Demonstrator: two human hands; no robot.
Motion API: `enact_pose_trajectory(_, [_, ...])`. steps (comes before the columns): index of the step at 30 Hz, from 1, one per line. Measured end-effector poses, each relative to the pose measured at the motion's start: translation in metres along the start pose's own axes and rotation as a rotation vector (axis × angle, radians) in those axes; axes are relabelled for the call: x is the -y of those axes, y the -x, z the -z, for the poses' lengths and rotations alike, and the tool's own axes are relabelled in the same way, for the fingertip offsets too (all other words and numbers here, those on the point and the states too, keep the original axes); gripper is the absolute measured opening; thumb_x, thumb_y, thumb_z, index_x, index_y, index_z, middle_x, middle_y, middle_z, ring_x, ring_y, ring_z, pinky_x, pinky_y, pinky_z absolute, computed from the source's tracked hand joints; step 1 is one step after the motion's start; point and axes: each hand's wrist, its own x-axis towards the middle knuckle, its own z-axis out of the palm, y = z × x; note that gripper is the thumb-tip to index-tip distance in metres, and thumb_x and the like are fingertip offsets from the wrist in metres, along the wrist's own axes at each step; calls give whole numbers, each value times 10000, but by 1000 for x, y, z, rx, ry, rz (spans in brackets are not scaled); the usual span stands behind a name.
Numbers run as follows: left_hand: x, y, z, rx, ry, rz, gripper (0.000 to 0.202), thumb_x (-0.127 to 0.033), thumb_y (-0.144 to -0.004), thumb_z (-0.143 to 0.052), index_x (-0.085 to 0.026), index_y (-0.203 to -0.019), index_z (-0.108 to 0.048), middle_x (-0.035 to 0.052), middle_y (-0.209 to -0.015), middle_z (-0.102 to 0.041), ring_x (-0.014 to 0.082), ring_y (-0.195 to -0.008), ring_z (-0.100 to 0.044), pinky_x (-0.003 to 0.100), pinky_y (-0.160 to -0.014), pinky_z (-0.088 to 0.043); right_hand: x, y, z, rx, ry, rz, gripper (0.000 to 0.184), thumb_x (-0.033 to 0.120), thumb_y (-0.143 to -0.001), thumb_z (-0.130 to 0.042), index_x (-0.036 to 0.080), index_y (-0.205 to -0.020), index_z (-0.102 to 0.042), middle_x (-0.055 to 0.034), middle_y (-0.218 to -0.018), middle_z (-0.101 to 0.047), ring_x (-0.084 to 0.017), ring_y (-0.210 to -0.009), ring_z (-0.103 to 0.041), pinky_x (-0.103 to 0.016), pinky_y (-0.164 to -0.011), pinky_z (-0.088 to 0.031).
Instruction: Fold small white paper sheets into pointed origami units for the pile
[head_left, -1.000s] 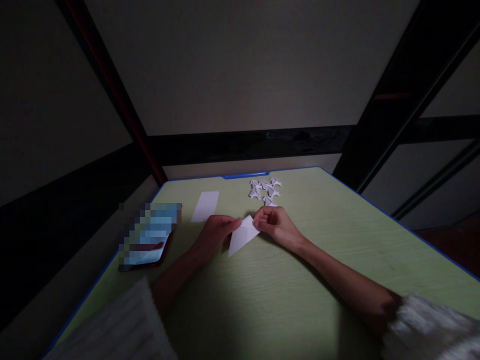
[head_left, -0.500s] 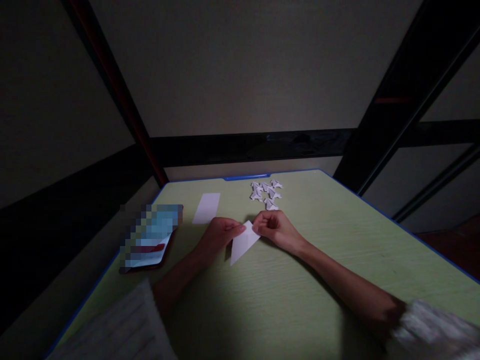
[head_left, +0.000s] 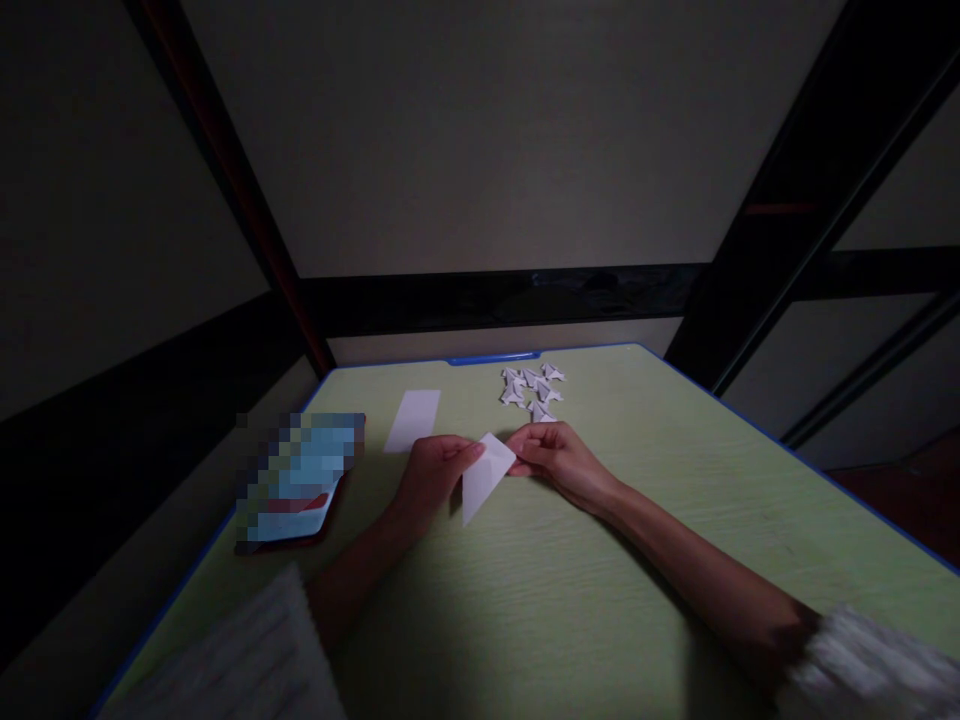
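Between my two hands is a folded piece of white paper (head_left: 484, 477), tapering to a point toward me. My left hand (head_left: 433, 477) pinches its upper left edge, thumb on top. At the paper's right corner, the fingertips of my right hand (head_left: 559, 458) are closed on it. Just beyond the right hand sit several small folded paper figures (head_left: 541, 390) in a loose cluster. A flat white paper strip (head_left: 412, 420) lies beyond my left hand, apart from it.
A phone (head_left: 307, 480) with a dark red edge, its screen partly blurred out, lies at the table's left side. The pale green table (head_left: 600, 600) has a blue rim and a blue handle-like piece (head_left: 493, 358) at its far edge, near the wall.
The folded paper has turned slightly, and its right corner now shows more clearly between my hands. My left hand has shifted a little left. Both hands keep hold of the paper.
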Motion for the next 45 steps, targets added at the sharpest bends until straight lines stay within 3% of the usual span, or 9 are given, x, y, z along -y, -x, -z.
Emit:
enact_pose_trajectory(6, [0, 0, -1, -15, -20, -25, 280, -367, -597, -550, -103, -505, -569, -45, -403, -430, 63, -394, -340, 187, -388, -226, -2, 0, 3, 14, 22, 10, 137, 225, -555, -675, 106, -578, -611, 5, -531, -610, -54, -478, -553, -188, -529, -445])
enact_pose_trajectory(13, [-4, 3, -1, -135, -91, -78, 280, -362, -606, -544, -118, -468, -543, -45, -410, -445, 69, -408, -355, 188, -388, -239, -1, 2, -3, -1, 108, 62, 175, 270, -573, -663, 109, -610, -605, 0, -533, -615, -65, -499, -560, -189, -522, -439])
enact_pose_trajectory(17, [-8, 5, -2, -200, -74, -99, 276, -349, -619, -537, -122, -461, -530, -53, -401, -431, 66, -407, -351, 186, -389, -243, 0, 4, -9, -43, 104, 112, 235, 186, -481, -719, 123, -672, -597, 17, -561, -609, -66, -515, -556, -188, -526, -434])
enact_pose_trajectory(20, [-9, 7, -5, -157, -25, -103, 257, -333, -621, -540, -124, -473, -529, -53, -409, -449, 63, -403, -362, 182, -389, -254, -1, 5, -12, -99, 121, 185, 221, 143, -460, -719, 130, -641, -593, 38, -528, -584, -48, -471, -515, -179, -498, -415])
enact_pose_trajectory(23, [-8, 7, -8, -36, 27, -109, 210, -293, -635, -532, -129, -504, -530, -40, -439, -496, 74, -428, -432, 178, -414, -305, -1, 5, -11, -150, 146, 225, 136, 163, -510, -688, 134, -615, -606, 28, -519, -584, -56, -460, -502, -196, -487, -408])
enact_pose_trajectory(26, [-7, 8, -9, 39, 103, -130, 101, -225, -616, -557, -143, -675, -558, -28, -539, -569, 101, -518, -533, 181, -481, -377, -1, 6, -8, -149, 182, 206, 117, 174, -514, -678, 133, -610, -626, 16, -519, -593, -69, -452, -496, -213, -473, -398])
enact_pose_trajectory(29, [-8, 7, -6, 43, 55, -138, 219, -186, -596, -577, -156, -812, -561, -20, -606, -601, 100, -511, -550, 173, -458, -373, -1, 6, -5, -109, 234, 173, 114, 174, -512, -672, 125, -608, -634, 17, -496, -586, -66, -431, -476, -207, -446, -367])
enact_pose_trajectory(35, [-2, 4, -1, 107, -58, -108, 80, -214, -603, -570, -135, -599, -558, -9, -487, -570, 110, -463, -527, 194, -449, -372, -4, 8, -6, -11, 363, 172, 94, 166, -561, -638, 123, -643, -653, 4, -530, -600, -70, -453, -481, -207, -455, -360])
enact_pose_trajectory(45, [-4, 3, -6, 11, 93, -40, 78, -173, -544, -598, -135, -507, -540, -25, -474, -558, 94, -457, -507, 191, -450, -361, -3, 7, -8, -70, 265, 128, 172, 203, -464, -707, 137, -616, -662, -8, -545, -642, -83, -456, -531, -214, -467, -419])
